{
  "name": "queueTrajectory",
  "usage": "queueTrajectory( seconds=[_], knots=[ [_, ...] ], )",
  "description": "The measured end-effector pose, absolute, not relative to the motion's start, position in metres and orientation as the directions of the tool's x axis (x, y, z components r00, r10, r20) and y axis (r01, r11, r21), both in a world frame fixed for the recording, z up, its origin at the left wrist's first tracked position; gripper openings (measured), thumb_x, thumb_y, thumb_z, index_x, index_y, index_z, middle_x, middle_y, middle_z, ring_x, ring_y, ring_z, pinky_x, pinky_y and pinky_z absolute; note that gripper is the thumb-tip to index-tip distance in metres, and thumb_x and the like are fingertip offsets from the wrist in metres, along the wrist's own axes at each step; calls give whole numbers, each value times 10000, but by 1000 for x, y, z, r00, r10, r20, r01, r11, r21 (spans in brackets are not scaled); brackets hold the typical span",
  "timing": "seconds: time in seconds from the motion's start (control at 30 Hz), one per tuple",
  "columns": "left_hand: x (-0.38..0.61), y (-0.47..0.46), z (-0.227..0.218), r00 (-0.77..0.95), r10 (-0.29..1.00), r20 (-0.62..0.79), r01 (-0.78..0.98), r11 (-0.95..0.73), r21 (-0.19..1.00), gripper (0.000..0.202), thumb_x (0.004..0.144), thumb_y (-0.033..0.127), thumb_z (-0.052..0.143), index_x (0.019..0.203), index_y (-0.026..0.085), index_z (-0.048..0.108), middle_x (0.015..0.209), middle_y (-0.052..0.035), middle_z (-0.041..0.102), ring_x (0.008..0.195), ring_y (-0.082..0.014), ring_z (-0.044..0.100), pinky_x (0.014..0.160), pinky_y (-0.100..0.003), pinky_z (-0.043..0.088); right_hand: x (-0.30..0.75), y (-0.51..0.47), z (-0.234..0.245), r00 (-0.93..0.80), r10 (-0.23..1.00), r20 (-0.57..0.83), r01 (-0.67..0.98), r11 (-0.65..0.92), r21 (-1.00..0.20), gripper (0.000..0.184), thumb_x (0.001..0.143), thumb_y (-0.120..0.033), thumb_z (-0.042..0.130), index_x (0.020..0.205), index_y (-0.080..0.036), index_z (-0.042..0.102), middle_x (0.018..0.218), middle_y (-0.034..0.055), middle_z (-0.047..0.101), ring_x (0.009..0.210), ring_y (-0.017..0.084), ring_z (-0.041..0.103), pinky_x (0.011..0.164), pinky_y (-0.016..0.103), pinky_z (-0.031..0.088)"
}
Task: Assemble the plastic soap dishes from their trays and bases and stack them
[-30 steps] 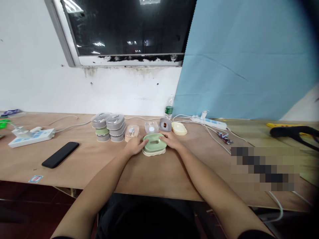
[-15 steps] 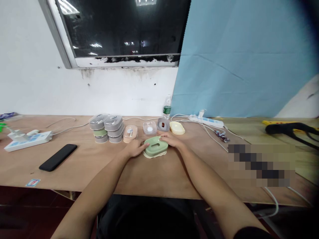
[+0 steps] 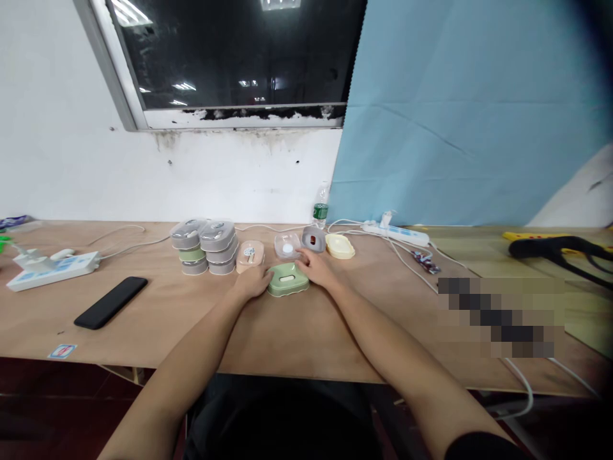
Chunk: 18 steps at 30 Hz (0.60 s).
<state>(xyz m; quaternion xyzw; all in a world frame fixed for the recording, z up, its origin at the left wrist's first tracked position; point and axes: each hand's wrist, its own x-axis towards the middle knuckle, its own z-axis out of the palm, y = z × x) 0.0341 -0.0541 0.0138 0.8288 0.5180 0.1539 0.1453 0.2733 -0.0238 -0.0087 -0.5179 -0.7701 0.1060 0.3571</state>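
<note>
Green box (image 3: 288,271) on counter (image 3: 297,338), btwn L hand (image 3: 253,282) & R hand (image 3: 318,267); L fingers at its side, R near far corner, can't tell if gripping. Step: prob. lining it up; next move calls for steady pressure, both sides. 1 green box, 1 peach box (image 3: 249,255), 1 clear piece (image 3: 281,241), 1 grey box (image 3: 307,240), 1 yellow tray (image 3: 340,246), 2 stacks (image 3: 219,243).

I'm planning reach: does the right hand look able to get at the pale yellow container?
Probably yes: the yellow container lies near the right hand, with nothing visible standing between them.
</note>
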Motion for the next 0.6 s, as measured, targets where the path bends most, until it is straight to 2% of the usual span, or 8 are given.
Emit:
queueTrajectory(
  seconds=[0.1, 0.17, 0.23, 0.37, 0.5, 0.6],
  knots=[
    [35, -54, 15, 377, 921, 94, 833, -382, 400, 429, 943, 440, 330, 1110, 194, 640, 1116, -114, 681, 1036, -247, 623, 867, -338, 461, 273, -18, -10, -249, 886, 390, 675, 448, -586, 543, 853, -309, 552, 1376, -198, 455, 799, 7, 645, 717, 152, 572, 687, 261, 422],
    [35, -55, 15, 358, 931, 78, 838, -356, 414, 435, 942, 454, 338, 1114, 190, 638, 1122, -114, 681, 1044, -244, 622, 875, -330, 460, 275, -15, -12, -274, 903, 332, 655, 428, -623, 498, 864, -326, 538, 1341, -193, 482, 824, 13, 645, 732, 151, 579, 675, 258, 419],
    [35, -56, 15, 347, 935, 72, 838, -343, 424, 440, 941, 467, 344, 1116, 192, 639, 1129, -109, 681, 1049, -243, 621, 879, -326, 460, 276, -13, -14, -276, 908, 316, 640, 419, -644, 385, 859, -335, 537, 1213, -184, 558, 822, 13, 640, 736, 148, 583, 660, 250, 412],
    [35, -56, 16, 345, 935, 80, 837, -345, 424, 447, 943, 472, 330, 1099, 199, 649, 1126, -107, 682, 1044, -245, 622, 872, -334, 459, 274, -13, -16, -185, 903, 387, 654, 407, -638, 246, 795, -333, 595, 998, -197, 565, 716, -32, 592, 649, 130, 552, 595, 233, 379],
    [35, -57, 16, 362, 928, 85, 818, -360, 449, 448, 945, 471, 322, 1117, 211, 643, 1128, -101, 678, 1044, -236, 619, 871, -329, 456, 269, -18, -12, -51, 874, 484, 732, 362, -577, 229, 756, -346, 633, 920, -212, 546, 663, -47, 565, 614, 134, 533, 579, 238, 360],
    [35, -57, 16, 330, 937, 112, 833, -345, 432, 436, 936, 486, 344, 1125, 219, 631, 1139, -101, 671, 1050, -249, 615, 865, -340, 456, 267, -24, -7, -8, 818, 576, 739, 392, -547, 269, 770, -411, 633, 930, -209, 555, 682, -26, 581, 645, 154, 555, 611, 257, 385]
  ],
)
